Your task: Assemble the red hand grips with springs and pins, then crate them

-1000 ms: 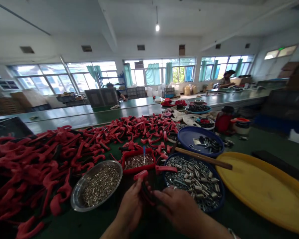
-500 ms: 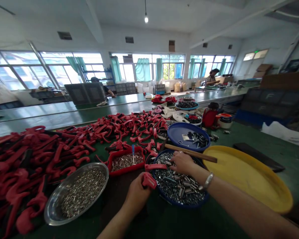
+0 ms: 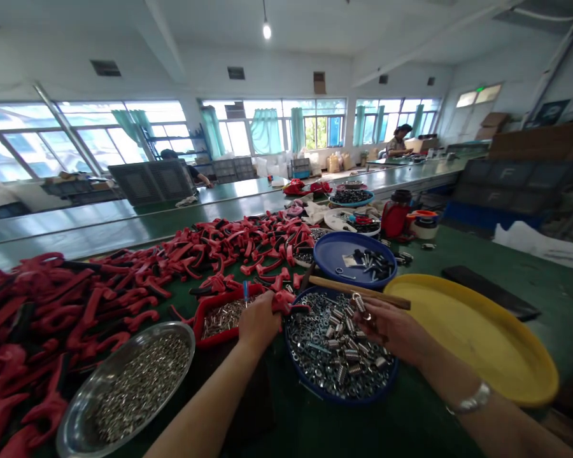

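Head view | left grip [image 3: 260,323] pinching red plastic handle [image 3: 284,302], long axis running rightward toward blue tray [image 3: 346,401] | right grip [image 3: 391,331] pinching steel fitting [image 3: 360,304], just right of handle, above nuts [image 3: 334,343]

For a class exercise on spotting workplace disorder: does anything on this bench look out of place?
A wooden rod lies over the rim of the dark blue tray of nuts and metal sleeves, looking stray because it sits outside any container. Red handles also sprawl loosely in a large heap.

Left hand [image 3: 259,323] grips red handle [image 3: 283,303]; right hand [image 3: 395,331] pinches steel fasteners [image 3: 360,305].
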`<state>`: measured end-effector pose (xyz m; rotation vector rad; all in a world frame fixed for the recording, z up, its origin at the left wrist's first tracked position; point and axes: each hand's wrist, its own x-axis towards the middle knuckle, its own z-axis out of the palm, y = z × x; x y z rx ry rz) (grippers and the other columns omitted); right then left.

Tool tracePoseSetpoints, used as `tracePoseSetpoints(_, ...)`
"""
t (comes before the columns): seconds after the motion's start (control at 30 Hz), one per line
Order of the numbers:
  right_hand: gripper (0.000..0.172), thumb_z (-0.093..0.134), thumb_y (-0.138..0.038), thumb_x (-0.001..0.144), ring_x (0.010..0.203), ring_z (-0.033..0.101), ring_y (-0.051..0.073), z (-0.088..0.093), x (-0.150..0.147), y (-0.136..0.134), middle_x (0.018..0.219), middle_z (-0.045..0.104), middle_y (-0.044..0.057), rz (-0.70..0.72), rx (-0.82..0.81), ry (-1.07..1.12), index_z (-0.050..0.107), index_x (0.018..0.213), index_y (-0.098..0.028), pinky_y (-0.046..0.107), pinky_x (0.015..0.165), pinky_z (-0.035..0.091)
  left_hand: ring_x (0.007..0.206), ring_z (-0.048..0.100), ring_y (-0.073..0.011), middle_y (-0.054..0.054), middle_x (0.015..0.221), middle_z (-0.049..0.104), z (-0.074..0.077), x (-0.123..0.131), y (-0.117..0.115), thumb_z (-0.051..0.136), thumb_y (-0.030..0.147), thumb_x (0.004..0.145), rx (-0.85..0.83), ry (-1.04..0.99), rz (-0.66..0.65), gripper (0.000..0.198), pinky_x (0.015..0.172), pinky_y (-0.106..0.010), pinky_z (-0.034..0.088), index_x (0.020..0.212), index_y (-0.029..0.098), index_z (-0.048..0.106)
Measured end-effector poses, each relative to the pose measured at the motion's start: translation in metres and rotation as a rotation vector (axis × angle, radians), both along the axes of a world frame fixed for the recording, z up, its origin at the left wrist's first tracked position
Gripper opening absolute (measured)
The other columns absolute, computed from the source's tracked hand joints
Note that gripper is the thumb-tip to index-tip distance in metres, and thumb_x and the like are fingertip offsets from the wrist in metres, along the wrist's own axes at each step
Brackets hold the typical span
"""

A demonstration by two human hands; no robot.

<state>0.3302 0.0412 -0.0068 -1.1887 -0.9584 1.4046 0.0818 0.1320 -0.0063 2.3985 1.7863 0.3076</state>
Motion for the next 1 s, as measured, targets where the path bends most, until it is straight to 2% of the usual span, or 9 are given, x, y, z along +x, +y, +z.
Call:
tracePoseSetpoints(0.07,0.020,0.064,-0.031,0.072,0.073,0.061,0.014,-0.003,0.001,-0.015,0.081,0.064,0.002,-0.051,-0.113,0.275,0.059,0.090,-0.024,0.021,0.059,0.047,0.088,0.060,-0.0215,-0.006,0.093,0.065,0.000,0.020,-0.001,0.049,0.023,0.075,-0.036,0.021,-0.203,0.021,0.074,-0.029,0.043,0.092,0.021,0.061)
tracePoseSetpoints(0.13,0.016,0.065,-0.031,0.072,0.071,0.061,0.013,-0.006,0.001,-0.025,0.079,0.064,0.001,-0.080,-0.152,0.341,0.060,0.086,-0.024,0.022,0.060,0.047,0.090,0.060,-0.0197,-0.004,0.093,0.065,-0.002,0.045,0.000,0.052,0.021,0.072,-0.076,0.037,-0.335,0.019,0.076,-0.026,0.044,0.088,0.022,0.063)
tracePoseSetpoints(0.23,0.016,0.065,-0.033,0.072,0.061,0.058,0.011,-0.006,0.000,-0.032,0.076,0.064,0.000,-0.106,-0.133,0.332,0.059,0.083,-0.024,0.021,0.057,0.046,0.093,0.059,-0.0217,-0.009,0.099,0.064,-0.005,0.078,0.009,0.048,0.012,0.073,-0.102,0.075,-0.363,0.026,0.079,-0.029,0.044,0.092,0.018,0.063)
tracePoseSetpoints(0.33,0.016,0.065,-0.033,0.073,0.061,0.057,0.010,-0.005,0.002,-0.039,0.075,0.063,-0.001,-0.124,-0.110,0.317,0.057,0.084,-0.024,0.021,0.057,0.045,0.093,0.059,-0.0249,-0.014,0.097,0.064,-0.007,0.091,0.021,0.046,0.007,0.072,-0.144,0.094,-0.355,0.026,0.080,-0.034,0.044,0.089,0.014,0.065)
tracePoseSetpoints(0.5,0.019,0.063,-0.036,0.075,0.060,0.055,0.011,-0.009,0.012,-0.052,0.075,0.062,-0.001,-0.114,-0.096,0.220,0.055,0.086,-0.024,0.022,0.056,0.042,0.094,0.058,-0.0288,-0.015,0.088,0.065,-0.010,0.075,0.028,0.053,0.004,0.065,-0.218,-0.032,-0.302,0.018,0.084,-0.040,0.041,0.073,0.014,0.065)
tracePoseSetpoints(0.63,0.024,0.062,-0.040,0.074,0.062,0.054,0.012,-0.010,0.010,-0.053,0.077,0.061,0.000,-0.099,-0.060,0.169,0.055,0.089,-0.023,0.020,0.048,0.037,0.093,0.056,-0.0256,-0.011,0.087,0.062,-0.014,0.059,0.020,0.055,0.005,0.063,-0.257,-0.283,-0.203,0.015,0.084,-0.037,0.040,0.073,0.015,0.060)
tracePoseSetpoints(0.73,0.026,0.066,-0.040,0.072,0.064,0.051,0.011,-0.008,-0.002,-0.044,0.077,0.059,0.000,-0.129,0.017,0.103,0.057,0.086,-0.020,0.019,0.050,0.037,0.071,0.057,-0.0166,-0.004,0.073,0.059,-0.017,0.051,0.007,0.054,0.011,0.068,-0.360,-0.535,-0.112,0.012,0.066,-0.027,0.044,0.078,0.016,0.056)
tracePoseSetpoints(0.83,0.029,0.073,-0.037,0.065,0.054,0.042,0.006,-0.005,-0.019,-0.031,0.069,0.054,-0.004,-0.190,0.038,0.096,0.059,0.084,-0.019,0.016,0.046,0.035,0.046,0.046,-0.0082,0.003,0.061,0.054,-0.017,0.046,-0.009,0.055,0.020,0.072,-0.520,-0.794,-0.019,0.014,0.044,-0.019,0.036,0.086,0.017,0.055)
tracePoseSetpoints(1.0,0.029,0.074,-0.035,0.064,0.052,0.044,0.005,-0.004,-0.046,-0.017,0.068,0.053,-0.003,-0.082,0.036,0.227,0.058,0.081,-0.018,0.014,0.039,0.028,0.045,0.048,-0.0062,0.002,0.062,0.056,-0.016,0.041,-0.035,0.064,0.034,0.071,-0.665,-1.155,0.114,0.024,0.044,-0.018,0.039,0.082,0.016,0.053)
